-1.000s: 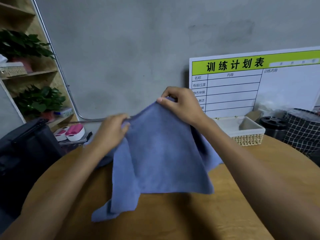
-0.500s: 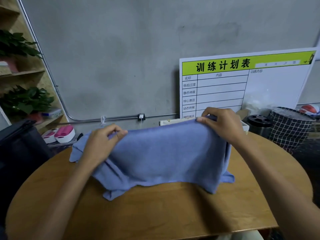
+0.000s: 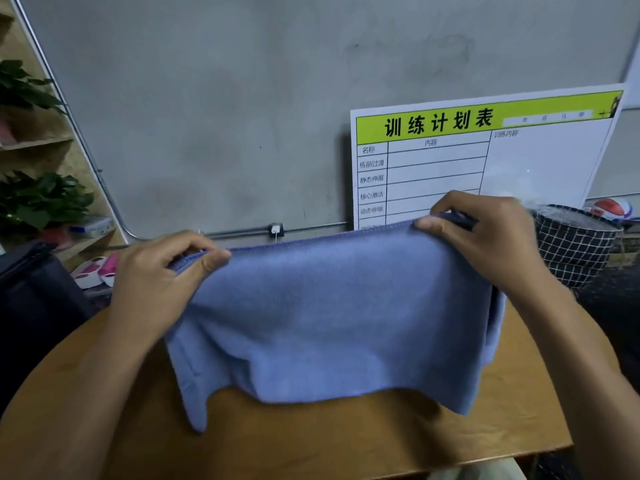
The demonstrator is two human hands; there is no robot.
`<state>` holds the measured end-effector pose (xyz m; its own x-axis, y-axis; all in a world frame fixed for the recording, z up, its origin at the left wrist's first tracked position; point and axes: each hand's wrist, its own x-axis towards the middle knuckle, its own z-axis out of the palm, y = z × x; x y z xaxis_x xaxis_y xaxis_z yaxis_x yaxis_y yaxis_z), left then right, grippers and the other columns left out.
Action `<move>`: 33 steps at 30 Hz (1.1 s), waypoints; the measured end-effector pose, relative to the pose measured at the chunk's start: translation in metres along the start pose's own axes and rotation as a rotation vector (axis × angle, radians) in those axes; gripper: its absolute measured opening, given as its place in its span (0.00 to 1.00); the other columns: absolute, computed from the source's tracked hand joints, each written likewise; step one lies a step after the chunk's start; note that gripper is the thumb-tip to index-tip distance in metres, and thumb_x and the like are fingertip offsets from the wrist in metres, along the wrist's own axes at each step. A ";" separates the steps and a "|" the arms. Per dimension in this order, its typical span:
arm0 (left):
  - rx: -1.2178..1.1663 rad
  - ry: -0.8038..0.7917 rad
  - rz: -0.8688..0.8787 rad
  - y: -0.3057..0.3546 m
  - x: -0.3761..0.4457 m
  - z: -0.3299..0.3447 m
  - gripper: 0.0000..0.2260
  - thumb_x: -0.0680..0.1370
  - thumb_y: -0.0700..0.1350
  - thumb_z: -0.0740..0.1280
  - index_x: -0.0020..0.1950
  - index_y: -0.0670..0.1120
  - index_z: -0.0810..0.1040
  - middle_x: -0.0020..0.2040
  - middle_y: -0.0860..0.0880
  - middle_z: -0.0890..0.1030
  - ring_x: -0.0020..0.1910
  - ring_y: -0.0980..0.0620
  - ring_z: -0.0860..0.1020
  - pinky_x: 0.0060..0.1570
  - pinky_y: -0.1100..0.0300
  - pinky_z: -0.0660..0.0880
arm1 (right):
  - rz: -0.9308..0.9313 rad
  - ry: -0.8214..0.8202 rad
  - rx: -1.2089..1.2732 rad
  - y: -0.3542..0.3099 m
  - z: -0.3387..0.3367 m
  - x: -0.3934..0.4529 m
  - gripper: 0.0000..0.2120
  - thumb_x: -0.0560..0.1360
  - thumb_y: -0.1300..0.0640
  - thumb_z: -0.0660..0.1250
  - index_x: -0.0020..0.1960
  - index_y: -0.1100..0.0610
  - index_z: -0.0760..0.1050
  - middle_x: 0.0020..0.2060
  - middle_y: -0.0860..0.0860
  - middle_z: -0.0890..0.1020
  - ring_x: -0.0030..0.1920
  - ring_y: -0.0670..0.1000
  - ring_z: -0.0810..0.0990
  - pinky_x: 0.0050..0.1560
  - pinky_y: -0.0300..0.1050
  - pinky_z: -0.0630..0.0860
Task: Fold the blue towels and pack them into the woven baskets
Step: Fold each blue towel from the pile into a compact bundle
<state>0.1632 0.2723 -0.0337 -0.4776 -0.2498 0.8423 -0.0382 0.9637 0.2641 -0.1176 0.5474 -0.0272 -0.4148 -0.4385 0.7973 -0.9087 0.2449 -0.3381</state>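
Blue towel [image 3: 329,317] hangs doubled, soft, its hem wavy.

A single head-worn view looks forward and slightly down, close over the round wooden table [image 3: 311,441].

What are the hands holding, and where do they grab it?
The blue towel. The left hand and right hand each pinch its top edge, one near each end.
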 end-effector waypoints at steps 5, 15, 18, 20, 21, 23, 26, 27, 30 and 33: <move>0.040 0.011 0.002 0.003 0.011 -0.005 0.06 0.75 0.49 0.75 0.41 0.49 0.84 0.38 0.56 0.83 0.39 0.57 0.79 0.42 0.64 0.72 | -0.010 0.034 0.023 -0.001 0.001 0.007 0.12 0.72 0.38 0.72 0.41 0.47 0.80 0.29 0.45 0.77 0.35 0.49 0.77 0.36 0.47 0.69; 0.071 -0.459 -0.356 -0.066 -0.144 0.173 0.04 0.75 0.49 0.63 0.44 0.52 0.75 0.41 0.52 0.72 0.39 0.45 0.76 0.40 0.44 0.76 | 0.078 -0.320 -0.252 0.076 0.169 -0.083 0.10 0.72 0.45 0.68 0.44 0.51 0.79 0.42 0.53 0.77 0.42 0.61 0.78 0.40 0.52 0.73; 0.193 -0.490 -0.242 -0.068 -0.199 0.182 0.11 0.78 0.53 0.58 0.51 0.55 0.79 0.49 0.55 0.75 0.46 0.46 0.78 0.41 0.50 0.76 | 0.015 -0.453 -0.146 0.073 0.184 -0.156 0.11 0.75 0.44 0.62 0.43 0.50 0.77 0.41 0.50 0.77 0.41 0.58 0.77 0.39 0.53 0.73; 0.213 -0.480 -0.243 -0.083 -0.199 0.178 0.15 0.79 0.55 0.57 0.54 0.54 0.81 0.52 0.56 0.77 0.48 0.48 0.77 0.43 0.51 0.76 | 0.035 -0.504 -0.149 0.079 0.183 -0.176 0.12 0.77 0.44 0.61 0.47 0.50 0.78 0.44 0.49 0.78 0.44 0.57 0.77 0.42 0.54 0.74; 0.206 -0.498 -0.242 -0.091 -0.198 0.174 0.16 0.80 0.57 0.56 0.56 0.54 0.81 0.53 0.57 0.76 0.50 0.48 0.78 0.44 0.50 0.76 | 0.055 -0.482 -0.169 0.084 0.181 -0.177 0.12 0.77 0.44 0.61 0.48 0.50 0.78 0.45 0.50 0.79 0.45 0.57 0.77 0.43 0.54 0.75; 0.173 -0.557 -0.212 -0.109 -0.196 0.168 0.18 0.82 0.60 0.55 0.58 0.55 0.81 0.56 0.59 0.75 0.53 0.50 0.78 0.49 0.49 0.76 | 0.100 -0.460 -0.197 0.091 0.171 -0.177 0.12 0.77 0.43 0.62 0.49 0.50 0.78 0.44 0.49 0.79 0.45 0.57 0.78 0.40 0.52 0.75; 0.157 -0.586 -0.157 -0.108 -0.193 0.163 0.17 0.81 0.62 0.56 0.60 0.59 0.79 0.59 0.61 0.74 0.56 0.54 0.77 0.51 0.51 0.74 | 0.151 -0.458 -0.220 0.094 0.155 -0.180 0.08 0.77 0.44 0.66 0.46 0.48 0.78 0.40 0.44 0.75 0.43 0.51 0.78 0.31 0.52 0.74; 0.166 -0.596 -0.130 -0.103 -0.191 0.162 0.17 0.81 0.63 0.56 0.60 0.60 0.79 0.61 0.62 0.74 0.58 0.56 0.76 0.53 0.53 0.72 | 0.175 -0.470 -0.210 0.093 0.150 -0.180 0.07 0.77 0.44 0.67 0.46 0.47 0.77 0.40 0.44 0.75 0.41 0.49 0.78 0.30 0.51 0.74; 0.175 -0.597 -0.099 -0.097 -0.196 0.166 0.22 0.80 0.69 0.52 0.62 0.62 0.78 0.65 0.62 0.75 0.65 0.59 0.73 0.60 0.57 0.64 | 0.181 -0.488 -0.170 0.094 0.149 -0.173 0.08 0.78 0.45 0.65 0.46 0.47 0.78 0.40 0.45 0.78 0.38 0.48 0.79 0.31 0.49 0.74; 0.234 -0.771 -0.229 -0.106 -0.186 0.166 0.32 0.74 0.76 0.46 0.72 0.65 0.70 0.76 0.63 0.65 0.77 0.57 0.61 0.72 0.45 0.56 | 0.092 -0.501 -0.238 0.101 0.159 -0.173 0.14 0.78 0.42 0.59 0.49 0.49 0.78 0.45 0.47 0.77 0.43 0.54 0.76 0.38 0.51 0.72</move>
<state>0.1101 0.2320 -0.2969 -0.8993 -0.3890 0.1999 -0.3475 0.9131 0.2135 -0.1451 0.5107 -0.2793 -0.5159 -0.7493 0.4152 -0.8563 0.4641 -0.2265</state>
